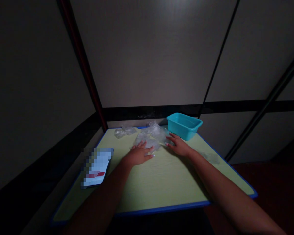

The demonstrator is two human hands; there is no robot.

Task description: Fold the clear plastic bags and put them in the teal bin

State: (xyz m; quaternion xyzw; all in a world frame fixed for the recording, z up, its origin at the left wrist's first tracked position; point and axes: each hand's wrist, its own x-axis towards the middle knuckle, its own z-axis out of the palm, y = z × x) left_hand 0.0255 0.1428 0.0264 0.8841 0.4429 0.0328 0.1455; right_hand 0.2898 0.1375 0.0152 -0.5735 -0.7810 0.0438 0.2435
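Several crumpled clear plastic bags [158,131] lie in a loose heap toward the back of the table. My left hand [139,154] has its fingers spread over the near left part of the heap, seemingly touching the plastic. On the heap's right side is my right hand [178,145], fingers apart and fingertips at the edge of the plastic. Neither hand is closed round anything. Another crumpled clear bag [124,131] rests at the back left, apart from both hands. Behind my right hand stands a turquoise plastic basin [183,126]; its bottom is hidden from this angle.
The pale yellow table [159,186] has a blue edge and stands against a panelled wall [147,65]. A lit tablet or phone [98,168], partly blurred, lies at the left edge. Beyond my right forearm is a flat piece of clear plastic [212,158].
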